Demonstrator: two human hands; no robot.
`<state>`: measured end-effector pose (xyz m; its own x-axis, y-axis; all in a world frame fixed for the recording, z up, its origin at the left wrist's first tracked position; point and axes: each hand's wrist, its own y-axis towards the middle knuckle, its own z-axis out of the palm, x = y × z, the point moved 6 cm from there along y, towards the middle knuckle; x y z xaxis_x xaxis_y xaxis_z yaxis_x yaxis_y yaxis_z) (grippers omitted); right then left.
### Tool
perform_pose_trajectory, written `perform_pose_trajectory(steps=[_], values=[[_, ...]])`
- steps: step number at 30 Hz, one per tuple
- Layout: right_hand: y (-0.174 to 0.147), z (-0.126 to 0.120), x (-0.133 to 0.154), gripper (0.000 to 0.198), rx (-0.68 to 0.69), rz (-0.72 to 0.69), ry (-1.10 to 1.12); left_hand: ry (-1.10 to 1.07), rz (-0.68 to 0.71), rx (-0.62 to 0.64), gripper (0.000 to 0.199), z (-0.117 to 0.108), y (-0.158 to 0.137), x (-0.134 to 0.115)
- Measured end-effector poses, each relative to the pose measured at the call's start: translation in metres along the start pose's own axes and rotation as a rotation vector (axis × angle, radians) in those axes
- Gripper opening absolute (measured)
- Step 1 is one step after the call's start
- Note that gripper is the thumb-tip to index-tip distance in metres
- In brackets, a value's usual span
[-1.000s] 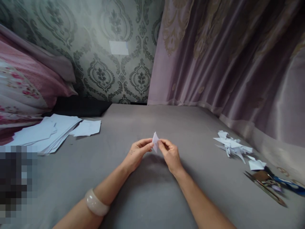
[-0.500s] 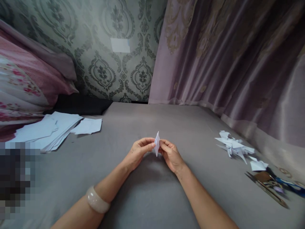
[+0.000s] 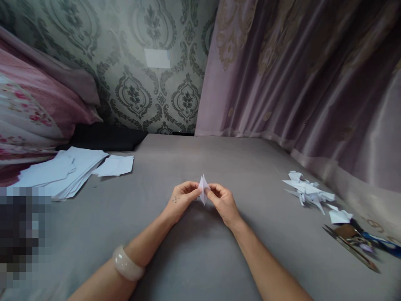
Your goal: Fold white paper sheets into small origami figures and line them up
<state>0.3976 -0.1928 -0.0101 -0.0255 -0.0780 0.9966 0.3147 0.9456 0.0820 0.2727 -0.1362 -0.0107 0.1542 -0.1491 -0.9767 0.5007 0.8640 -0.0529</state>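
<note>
A small piece of folded white paper [image 3: 203,195], diamond-shaped with two points at its top, is held upright between both hands over the middle of the grey surface [image 3: 200,259]. My left hand [image 3: 183,198] pinches its left side between thumb and fingers. Its right side is pinched the same way by my right hand [image 3: 224,202], with the thumb lying on the near face. The fingertips behind the paper are partly hidden. A pale bangle [image 3: 128,263] circles my left forearm.
Stacked white sheets [image 3: 78,167] lie at the left, with smaller paper squares [image 3: 115,165] beside them. Several folded paper figures [image 3: 308,190] are heaped at the right. Nearer are tweezers [image 3: 351,248] and blue-handled scissors [image 3: 382,242]. A curtain [image 3: 266,83] hangs along the right side.
The folded paper has turned from nearly edge-on to facing me more, its two top points now apart. My right thumb has moved left onto its near face.
</note>
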Motion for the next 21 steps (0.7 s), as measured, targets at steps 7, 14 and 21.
perform_pose_trajectory(steps=[7,14,21], values=[[-0.003,0.000,0.010,0.020,0.030,-0.098,-0.158,-0.028,0.086,0.024,0.022,0.003,-0.002,-0.005],[-0.005,0.004,0.017,0.025,0.113,-0.105,-0.116,-0.011,0.095,-0.008,0.024,0.002,-0.001,0.002],[-0.003,0.004,0.010,0.025,0.059,-0.074,-0.121,-0.090,0.153,-0.021,0.034,0.001,0.003,0.005]])
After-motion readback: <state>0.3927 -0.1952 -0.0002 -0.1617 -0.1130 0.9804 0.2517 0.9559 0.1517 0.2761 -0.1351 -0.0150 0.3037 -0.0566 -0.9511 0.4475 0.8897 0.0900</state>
